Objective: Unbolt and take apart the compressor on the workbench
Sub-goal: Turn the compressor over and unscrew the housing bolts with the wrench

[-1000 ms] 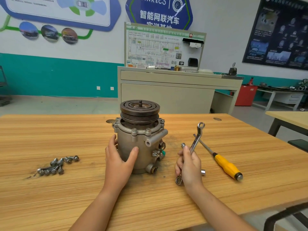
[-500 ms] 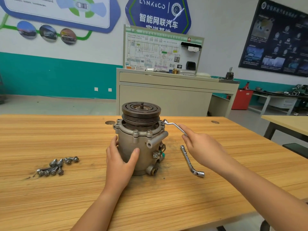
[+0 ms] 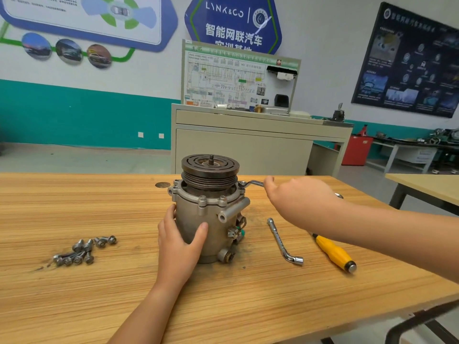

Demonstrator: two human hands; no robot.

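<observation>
The compressor [image 3: 208, 219] stands upright on the workbench [image 3: 99, 306], pulley on top, near the middle and close to the far edge. The left hand [image 3: 178, 244] holds its housing, thumb on the front and fingers curved round the left side. The right hand [image 3: 295, 197] grips a ring wrench [image 3: 253, 182], fingers curled over the shaft. The wrench's ring end sits at a bolt on the right of the upper flange.

A wide strip of bare wood runs between the compressor and the near edge, which slants away at lower right. A cluster of loose bolts [image 3: 82, 249] lies well to the left, with bare board between it and the housing. To the right an L-shaped socket wrench [image 3: 283, 240] lies near the base, and a yellow-handled screwdriver [image 3: 334, 252] lies beyond it, under the right forearm and nearer the right edge. A second table [image 3: 427, 184] stands apart at far right.

Behind, a blue wall sign [image 3: 224, 12] reads "LYNK&CO" above Chinese characters. A wiring-diagram board [image 3: 238, 78] on a beige cabinet [image 3: 248, 145] has print too small to read
</observation>
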